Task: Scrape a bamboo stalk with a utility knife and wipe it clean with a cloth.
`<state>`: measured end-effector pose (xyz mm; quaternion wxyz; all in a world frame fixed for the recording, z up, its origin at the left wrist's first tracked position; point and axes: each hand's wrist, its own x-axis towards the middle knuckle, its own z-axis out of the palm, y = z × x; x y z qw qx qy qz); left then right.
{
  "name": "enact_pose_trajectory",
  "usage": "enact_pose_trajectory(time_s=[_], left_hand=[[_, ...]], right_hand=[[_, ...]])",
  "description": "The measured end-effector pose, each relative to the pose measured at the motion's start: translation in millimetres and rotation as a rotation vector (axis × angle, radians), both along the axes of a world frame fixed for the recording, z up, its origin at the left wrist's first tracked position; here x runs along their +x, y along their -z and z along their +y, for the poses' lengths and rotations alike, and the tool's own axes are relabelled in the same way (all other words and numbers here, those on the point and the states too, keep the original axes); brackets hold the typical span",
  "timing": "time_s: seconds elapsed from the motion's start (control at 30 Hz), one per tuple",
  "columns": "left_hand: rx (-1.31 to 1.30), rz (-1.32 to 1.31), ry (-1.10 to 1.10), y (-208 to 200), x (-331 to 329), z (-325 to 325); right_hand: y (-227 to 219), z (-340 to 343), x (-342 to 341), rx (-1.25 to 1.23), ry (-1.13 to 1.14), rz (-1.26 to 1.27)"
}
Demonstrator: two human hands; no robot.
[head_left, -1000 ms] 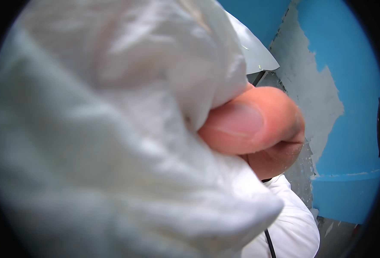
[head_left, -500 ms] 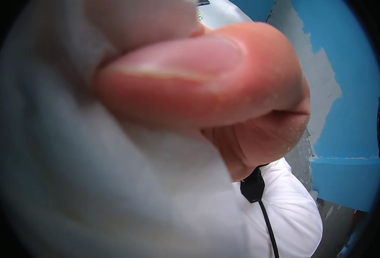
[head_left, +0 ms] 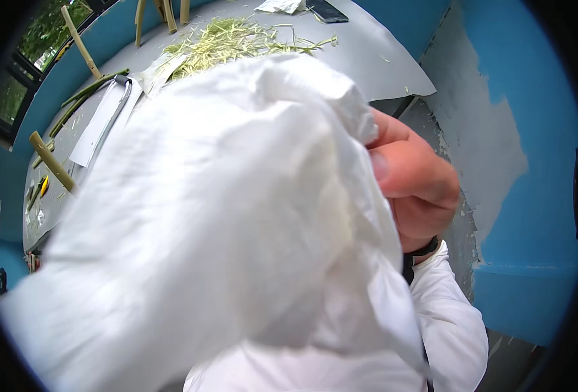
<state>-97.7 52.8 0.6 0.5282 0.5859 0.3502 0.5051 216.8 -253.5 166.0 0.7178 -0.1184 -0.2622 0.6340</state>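
Observation:
A crumpled white tissue (head_left: 223, 215), slightly blurred, spreads close in front of me across the middle and left of the view. My right hand (head_left: 423, 179) pinches its right edge between thumb and fingers. A dark band circles that wrist, and a white sleeve covers the arm below. My left hand cannot be seen; the tissue covers the area where it might be. Beyond the tissue's upper edge lies a heap of thin pale-green strips (head_left: 230, 42) on the grey table (head_left: 380, 55).
On the table stand several upright sticks (head_left: 52, 162). A dark phone (head_left: 328, 10) and another crumpled tissue (head_left: 281, 6) lie at the far side. At left are a white sheet (head_left: 99, 127) and a small yellow-and-black object (head_left: 44, 185). A blue wall (head_left: 537, 196) with bare grey patches rises at right.
My right hand and the tissue have moved away from the camera. The thumb looks much smaller now, and the table with its things has come into view. The pinch on the tissue stays.

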Motion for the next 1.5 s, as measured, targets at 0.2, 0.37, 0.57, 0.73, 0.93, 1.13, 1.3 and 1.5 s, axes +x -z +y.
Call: enact_pose_trajectory(time_s=[0.2,0.37,0.57,0.73,0.93,1.13,1.3,1.5], left_hand=[[-0.008,-0.027,0.018,12,6,5],[-0.019,-0.067,-0.040,0,7,-11],[-0.044,-0.047,-0.038,0,5,-16],[-0.053,-0.038,-0.060,9,6,-23],[-0.060,-0.087,-0.050,20,18,-32],[-0.052,-0.096,-0.036,6,21,-35],[-0.080,-0.099,-0.048,8,13,-30],[-0.085,-0.118,-0.023,8,18,-22]], right_hand=[[39,-8,57,-0.399,0.717,-1.143],[33,0,157,-0.573,1.143,-1.625],[55,-7,291,-0.906,1.064,-1.507],[64,0,323,-0.894,1.043,-1.351],[90,-9,336,-0.895,0.795,-1.714],[89,-18,355,-0.818,0.716,-1.874],[85,-11,355,-0.515,1.001,-1.902],[19,-28,258,-0.243,1.192,-2.221]])
